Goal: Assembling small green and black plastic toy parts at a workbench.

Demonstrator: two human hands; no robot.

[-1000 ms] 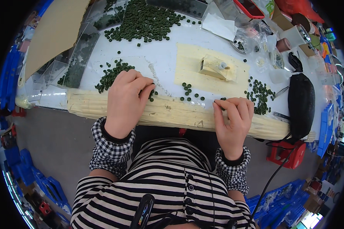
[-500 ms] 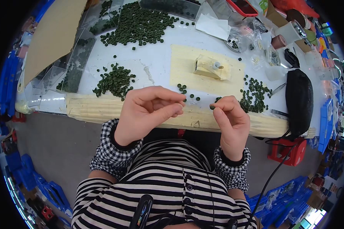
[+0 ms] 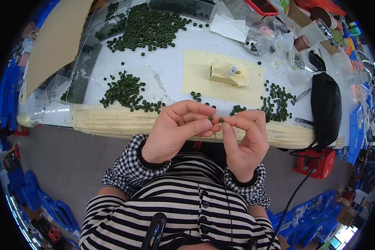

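My left hand (image 3: 175, 131) and my right hand (image 3: 246, 139) are raised together just over the near edge of the white table (image 3: 166, 79). Each pinches a small dark green round piece at the fingertips, the left one (image 3: 211, 118) and the right one (image 3: 221, 120), nearly touching each other. A loose heap of the same green pieces (image 3: 125, 91) lies to the left on the table, a smaller scatter (image 3: 277, 98) to the right. A small beige block fixture (image 3: 225, 73) stands on a pale yellow mat (image 3: 196, 71) beyond my hands.
A big pile of green pieces (image 3: 148, 27) covers the far table, beside clear plastic trays (image 3: 81, 73). A black pouch (image 3: 326, 106) with a cable lies at the right. Plastic bags (image 3: 262, 35), tape rolls (image 3: 316, 29) and a cardboard sheet (image 3: 54, 41) crowd the edges. Blue crates (image 3: 33, 196) stand on the floor.
Both hands lifted off the table edge and came together in front of me, each now pinching a green piece. The head view shifted slightly.
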